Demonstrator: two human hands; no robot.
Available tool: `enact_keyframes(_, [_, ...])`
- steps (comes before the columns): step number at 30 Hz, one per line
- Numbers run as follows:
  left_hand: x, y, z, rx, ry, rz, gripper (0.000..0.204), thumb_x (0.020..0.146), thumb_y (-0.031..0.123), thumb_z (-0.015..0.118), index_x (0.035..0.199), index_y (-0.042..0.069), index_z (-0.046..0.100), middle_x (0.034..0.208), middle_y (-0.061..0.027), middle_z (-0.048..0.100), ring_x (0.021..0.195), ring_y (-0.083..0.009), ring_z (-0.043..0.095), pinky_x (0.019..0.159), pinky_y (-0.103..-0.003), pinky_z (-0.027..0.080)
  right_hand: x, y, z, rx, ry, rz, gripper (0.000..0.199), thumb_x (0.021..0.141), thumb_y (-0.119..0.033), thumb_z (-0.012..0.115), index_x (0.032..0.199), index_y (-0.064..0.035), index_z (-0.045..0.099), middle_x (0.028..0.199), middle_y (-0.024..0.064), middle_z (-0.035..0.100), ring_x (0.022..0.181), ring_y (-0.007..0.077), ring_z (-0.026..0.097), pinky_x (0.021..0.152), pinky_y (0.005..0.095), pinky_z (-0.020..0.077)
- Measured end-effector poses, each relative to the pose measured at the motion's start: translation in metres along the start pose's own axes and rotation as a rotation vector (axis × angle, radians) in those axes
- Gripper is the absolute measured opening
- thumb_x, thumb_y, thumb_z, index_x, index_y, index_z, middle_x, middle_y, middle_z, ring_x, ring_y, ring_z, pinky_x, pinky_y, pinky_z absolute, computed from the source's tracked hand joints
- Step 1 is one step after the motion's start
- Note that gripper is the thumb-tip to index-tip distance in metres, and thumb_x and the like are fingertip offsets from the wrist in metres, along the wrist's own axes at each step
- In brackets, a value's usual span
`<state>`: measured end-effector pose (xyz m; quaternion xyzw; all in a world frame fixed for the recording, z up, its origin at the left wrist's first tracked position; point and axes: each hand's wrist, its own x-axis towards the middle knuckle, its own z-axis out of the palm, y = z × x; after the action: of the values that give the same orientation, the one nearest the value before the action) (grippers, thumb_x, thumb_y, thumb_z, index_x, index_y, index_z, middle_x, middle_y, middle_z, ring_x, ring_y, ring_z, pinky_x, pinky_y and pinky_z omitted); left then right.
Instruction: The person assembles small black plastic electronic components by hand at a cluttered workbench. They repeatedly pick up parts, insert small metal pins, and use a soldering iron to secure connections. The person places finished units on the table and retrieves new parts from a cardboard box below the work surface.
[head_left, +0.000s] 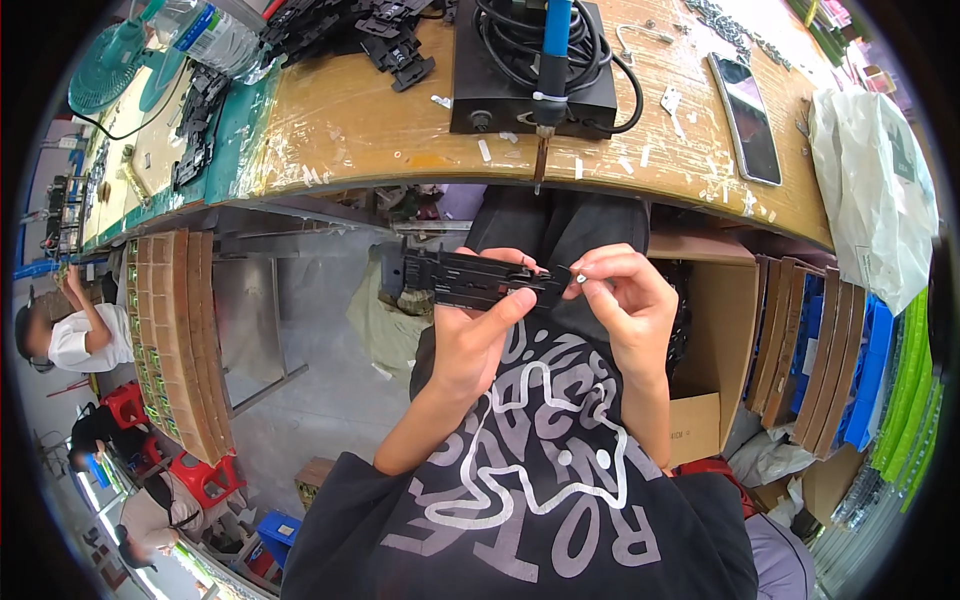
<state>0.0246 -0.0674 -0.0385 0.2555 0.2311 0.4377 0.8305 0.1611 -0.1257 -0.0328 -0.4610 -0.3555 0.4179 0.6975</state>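
Note:
My left hand point(478, 335) grips a long black plastic part point(470, 278) and holds it level over my lap, thumb pressed along its right end. My right hand point(625, 305) pinches a small white piece point(583, 283) between thumb and forefinger, right at the part's right end. Both hands sit below the front edge of the wooden workbench point(340, 120).
On the bench stand a black box point(530, 95) with a coiled cable and a blue-handled tool point(553, 45), a phone point(747, 115), a pile of black plastic parts point(385, 35) and a white bag point(880, 190). An open cardboard box point(715, 340) stands at my right. People sit at far left.

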Motion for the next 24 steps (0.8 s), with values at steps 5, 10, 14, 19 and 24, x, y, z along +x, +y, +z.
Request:
enact_keyframes(5, [0.004,-0.007,-0.008,0.034,-0.002,0.024,0.027,0.071,-0.010,0.058,0.084,0.005,0.040,0.098,-0.0110,0.050,0.093,-0.0199,0.053,0.083,-0.031,0.043,0.000,0.007,-0.002,-0.202,0.030,-0.015,0.012,0.074,0.011,0.054,0.083,0.0041,0.060,0.091,0.0134,0.057,0.082,0.0179,0.057,0.071,0.0248,0.0478])
enact_keyframes(10, [0.005,-0.007,-0.009,0.080,0.017,0.078,0.027,0.071,-0.010,0.058,0.084,0.005,0.038,0.098,-0.0115,0.049,0.092,-0.0205,0.053,0.083,-0.031,0.043,0.003,0.014,-0.003,-0.199,0.016,-0.032,0.012,0.073,0.011,0.055,0.082,0.0036,0.060,0.090,0.0138,0.058,0.084,0.0181,0.057,0.071,0.0242,0.0473])
enact_keyframes(14, [0.008,-0.005,-0.009,0.131,0.030,0.122,0.028,0.071,-0.011,0.057,0.083,0.005,0.037,0.098,-0.0118,0.049,0.092,-0.0209,0.053,0.083,-0.032,0.043,0.006,0.012,0.007,-0.111,0.118,-0.020,0.016,0.070,0.013,0.057,0.083,0.0036,0.059,0.090,0.0134,0.056,0.083,0.0185,0.057,0.071,0.0247,0.0472])
enact_keyframes(19, [0.012,-0.004,-0.007,0.155,0.046,0.177,0.029,0.072,-0.010,0.058,0.082,0.004,0.035,0.097,-0.0125,0.048,0.092,-0.0205,0.053,0.083,-0.032,0.043,0.012,0.012,0.009,-0.104,0.092,-0.005,0.021,0.068,0.014,0.060,0.086,0.0047,0.055,0.087,0.0122,0.055,0.081,0.0182,0.056,0.077,0.0277,0.0465])
enact_keyframes(24, [0.015,-0.004,-0.009,0.188,0.016,0.183,0.029,0.072,-0.010,0.058,0.081,0.005,0.034,0.096,-0.0131,0.048,0.093,-0.0197,0.053,0.083,-0.031,0.043,0.018,0.018,0.013,-0.087,0.070,-0.026,0.023,0.067,0.014,0.060,0.086,0.0047,0.052,0.085,0.0114,0.054,0.083,0.0181,0.056,0.084,0.0337,0.0449])
